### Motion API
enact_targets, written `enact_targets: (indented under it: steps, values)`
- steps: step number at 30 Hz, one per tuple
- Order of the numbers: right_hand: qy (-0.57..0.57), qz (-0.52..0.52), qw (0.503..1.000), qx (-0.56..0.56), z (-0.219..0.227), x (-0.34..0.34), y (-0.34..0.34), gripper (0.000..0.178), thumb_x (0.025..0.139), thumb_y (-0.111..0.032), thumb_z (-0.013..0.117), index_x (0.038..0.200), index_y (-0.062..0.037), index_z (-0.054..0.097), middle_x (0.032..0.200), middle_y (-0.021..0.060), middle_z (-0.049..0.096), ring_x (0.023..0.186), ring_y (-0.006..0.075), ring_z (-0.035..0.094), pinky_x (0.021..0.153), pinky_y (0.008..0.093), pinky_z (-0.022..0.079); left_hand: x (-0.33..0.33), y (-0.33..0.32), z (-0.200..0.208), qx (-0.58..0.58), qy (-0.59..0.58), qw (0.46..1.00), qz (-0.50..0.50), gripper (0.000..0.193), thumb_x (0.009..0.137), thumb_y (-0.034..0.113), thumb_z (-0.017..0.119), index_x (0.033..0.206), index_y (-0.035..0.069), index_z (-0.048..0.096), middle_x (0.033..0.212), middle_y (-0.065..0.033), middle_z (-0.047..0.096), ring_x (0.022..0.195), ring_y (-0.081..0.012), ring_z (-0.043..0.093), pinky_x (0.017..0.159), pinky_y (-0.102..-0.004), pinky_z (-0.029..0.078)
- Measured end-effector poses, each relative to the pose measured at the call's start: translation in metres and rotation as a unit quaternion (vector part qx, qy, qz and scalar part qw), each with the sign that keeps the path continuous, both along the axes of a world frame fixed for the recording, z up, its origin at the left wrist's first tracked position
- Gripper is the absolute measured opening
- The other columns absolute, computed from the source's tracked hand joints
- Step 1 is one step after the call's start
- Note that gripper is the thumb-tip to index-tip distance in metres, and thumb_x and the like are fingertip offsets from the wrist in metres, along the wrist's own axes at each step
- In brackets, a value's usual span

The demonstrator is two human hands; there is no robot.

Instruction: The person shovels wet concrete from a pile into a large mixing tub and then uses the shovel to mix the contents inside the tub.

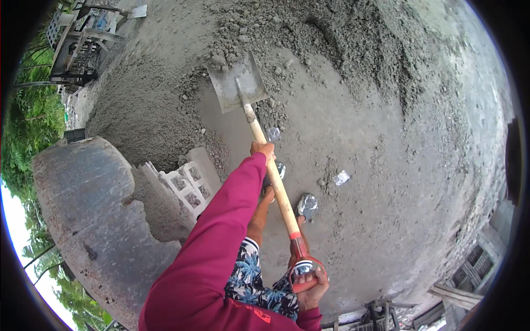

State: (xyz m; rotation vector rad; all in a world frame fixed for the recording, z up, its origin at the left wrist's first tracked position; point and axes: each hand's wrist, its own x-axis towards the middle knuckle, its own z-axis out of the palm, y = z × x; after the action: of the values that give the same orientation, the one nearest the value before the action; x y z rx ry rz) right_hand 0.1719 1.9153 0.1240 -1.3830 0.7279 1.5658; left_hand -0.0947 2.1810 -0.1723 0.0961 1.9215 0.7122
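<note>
A flat-bladed shovel (280, 190) with a wooden shaft slants across the middle of the view. My left hand (263, 149) wraps round the shaft a little below the blade. At the lower end, my right hand (312, 286) is closed on the red D-shaped grip. The grey metal blade (240, 83) rests at the edge of a heap of wet grey gravel mix (364, 38). A few stony lumps lie on the blade's far left corner; most of its face is bare.
A large rusty metal drum (94, 215) stands at the left, with a hollow concrete block (190, 185) beside it. My feet are on the grey ground below the blade. A scrap of plastic (342, 177) lies to the right. Wooden debris (458, 295) sits at the lower right.
</note>
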Motion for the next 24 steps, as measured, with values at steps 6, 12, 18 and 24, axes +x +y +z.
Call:
enact_targets:
  steps: [6, 12, 18, 24]
  values:
    - [-0.180, 0.037, 0.979, -0.091, 0.141, 0.147, -0.145, 0.029, 0.088, -0.027, 0.057, 0.098, -0.0007, 0.064, 0.078, 0.0123, 0.068, 0.058, 0.0171, 0.060, 0.054, 0.0309, 0.051, 0.241, -0.232, 0.049, -0.168, -0.210, 0.962, 0.046, 0.016, 0.082, 0.014, 0.061, 0.087, 0.005, 0.049, 0.062, -0.0080, 0.052, 0.044, -0.0213, 0.054, 0.039, -0.0368, 0.046]
    - [-0.334, 0.029, 0.908, -0.253, 0.185, 0.147, -0.132, 0.036, 0.083, -0.031, 0.059, 0.103, -0.0018, 0.066, 0.065, 0.0033, 0.059, 0.053, 0.0140, 0.056, 0.042, 0.0279, 0.045, 0.313, -0.347, 0.006, -0.292, -0.243, 0.925, -0.024, 0.014, 0.084, 0.015, 0.060, 0.094, 0.008, 0.053, 0.067, -0.0067, 0.054, 0.049, -0.0214, 0.057, 0.043, -0.0385, 0.049]
    - [-0.190, -0.009, 0.977, -0.095, 0.089, 0.023, 0.005, 0.031, 0.083, -0.029, 0.058, 0.060, -0.0111, 0.049, 0.049, 0.0027, 0.048, 0.043, 0.0204, 0.052, 0.045, 0.0366, 0.046, 0.137, -0.085, -0.022, -0.211, -0.155, 0.965, -0.013, 0.008, 0.081, 0.005, 0.056, 0.083, -0.002, 0.053, 0.063, -0.0101, 0.055, 0.048, -0.0233, 0.057, 0.045, -0.0439, 0.052]
    - [-0.088, -0.046, 0.994, -0.053, -0.017, -0.144, 0.187, 0.026, 0.083, -0.029, 0.059, 0.067, -0.0110, 0.050, 0.053, 0.0036, 0.048, 0.045, 0.0237, 0.050, 0.053, 0.0415, 0.047, -0.059, 0.178, -0.088, -0.161, 0.014, 0.975, -0.151, 0.012, 0.078, 0.003, 0.058, 0.086, -0.005, 0.055, 0.066, -0.0116, 0.057, 0.051, -0.0222, 0.059, 0.045, -0.0362, 0.052]
